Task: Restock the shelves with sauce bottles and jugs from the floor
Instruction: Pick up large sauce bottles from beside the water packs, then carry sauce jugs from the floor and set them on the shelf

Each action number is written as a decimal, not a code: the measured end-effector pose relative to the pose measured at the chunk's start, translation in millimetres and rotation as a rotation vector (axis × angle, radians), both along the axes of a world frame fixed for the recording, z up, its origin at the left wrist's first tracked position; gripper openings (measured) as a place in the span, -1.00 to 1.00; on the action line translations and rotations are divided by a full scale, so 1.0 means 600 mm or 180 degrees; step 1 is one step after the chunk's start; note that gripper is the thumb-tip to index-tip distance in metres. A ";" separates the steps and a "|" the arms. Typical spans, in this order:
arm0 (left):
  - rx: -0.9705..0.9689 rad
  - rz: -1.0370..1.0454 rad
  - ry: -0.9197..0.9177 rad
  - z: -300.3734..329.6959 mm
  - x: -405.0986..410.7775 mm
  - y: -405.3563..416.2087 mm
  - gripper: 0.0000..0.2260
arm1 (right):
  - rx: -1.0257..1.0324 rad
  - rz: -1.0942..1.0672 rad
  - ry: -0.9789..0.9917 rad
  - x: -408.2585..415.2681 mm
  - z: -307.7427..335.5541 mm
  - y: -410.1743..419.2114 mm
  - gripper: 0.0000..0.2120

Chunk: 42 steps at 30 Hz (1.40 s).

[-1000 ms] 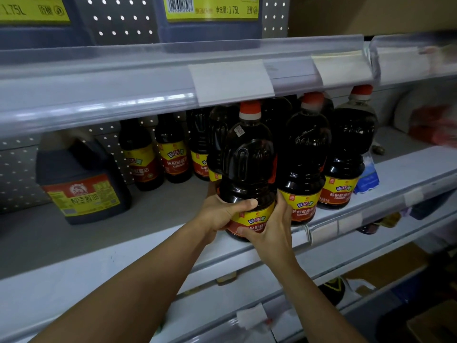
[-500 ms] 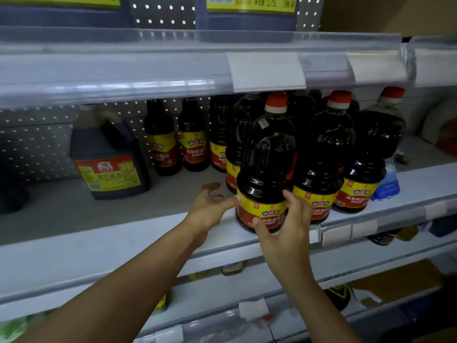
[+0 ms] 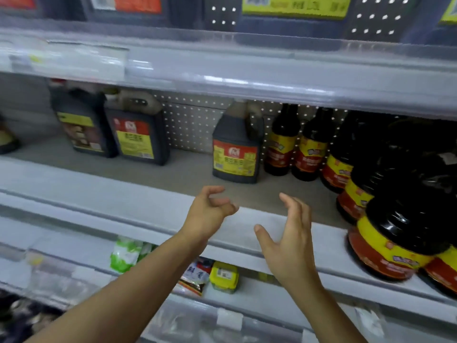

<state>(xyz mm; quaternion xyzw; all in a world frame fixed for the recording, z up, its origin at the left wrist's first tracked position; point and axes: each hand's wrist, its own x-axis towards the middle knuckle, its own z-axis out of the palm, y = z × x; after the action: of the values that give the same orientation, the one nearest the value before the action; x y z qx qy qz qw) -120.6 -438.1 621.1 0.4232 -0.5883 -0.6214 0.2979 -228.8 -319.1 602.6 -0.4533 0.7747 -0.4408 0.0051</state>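
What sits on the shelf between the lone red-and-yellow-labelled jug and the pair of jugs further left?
Nothing: in the head view, only bare shelf and pegboard show between the lone jug and the pair of jugs.

On the middle shelf (image 3: 148, 184), two jugs (image 3: 138, 134) stand side by side at far left, touching. A third jug (image 3: 235, 154) stands alone near the centre, well apart from them. Just right of it, two slim bottles (image 3: 282, 144) stand at the back. Further right, big bottles (image 3: 395, 233) run in a row from far to near, the nearest at the shelf's front edge. Both hands, left (image 3: 207, 214) and right (image 3: 291, 241), hang before the front edge, between the third jug and the big bottles. Packets (image 3: 126, 253) lie on the shelf below.
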 end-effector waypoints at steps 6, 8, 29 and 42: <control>-0.0050 0.0615 -0.0053 -0.006 0.145 -0.065 -0.64 | 0.0143 0.0684 -0.0099 0.102 -0.001 -0.111 -0.36; -0.0038 0.0816 -0.0075 -0.008 0.195 -0.085 -0.66 | 0.0178 0.0895 -0.0109 0.141 -0.002 -0.145 -0.37; 0.0231 0.2708 -0.0244 -0.081 0.712 -0.192 -0.77 | 0.0718 0.2790 -0.0378 0.619 -0.073 -0.412 -0.38; 0.0793 0.3979 -0.0178 -0.190 0.899 -0.228 -0.77 | 0.1546 0.3729 -0.0210 0.841 -0.196 -0.563 -0.48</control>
<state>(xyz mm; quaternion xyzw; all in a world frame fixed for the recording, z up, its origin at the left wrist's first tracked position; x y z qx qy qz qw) 418.9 -575.2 506.9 0.7341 -0.1612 -0.3828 0.5372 275.9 -656.8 484.9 -0.7741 0.4755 -0.1904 0.3720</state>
